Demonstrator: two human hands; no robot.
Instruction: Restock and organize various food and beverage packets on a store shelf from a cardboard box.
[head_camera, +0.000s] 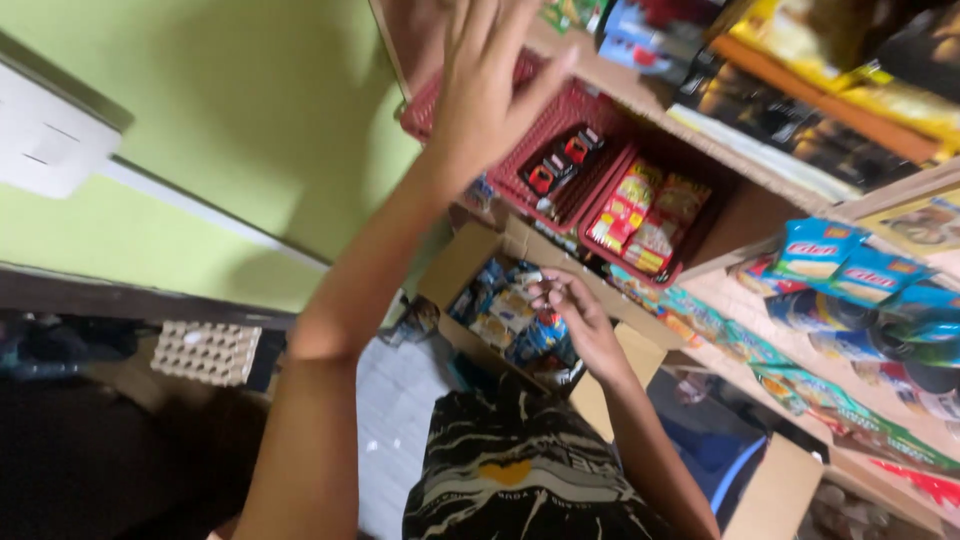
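Head view, tilted. Left hand (490, 90) is raised with fingers spread, nothing in it, palm over the rim of the red basket (560, 135) on the shelf (760, 190). Right hand (580, 320) is lower, over the open cardboard box (470, 255), fingers pinched around a small blue packet (540, 335), just above the other packets packed in the box.

Handling, judged from looks: the packet seems a light, soft foil or plastic sachet, glossy so probably a bit slippery, crushable but not breakable. Flat sides pinched between thumb and fingers is the sensible hold; a sealed edge would also do. One hand is enough.

The red basket is stiff plastic lattice and already holds a few dark packets with red marks (555, 165). A second red basket (690, 260) beside it carries red and yellow packets (640, 215). Further right on the shelves lie blue packets (850, 265) and strips of green sachets (820, 400). Egg tray (205, 352) sits low at left, well apart, by the green wall (250, 120).
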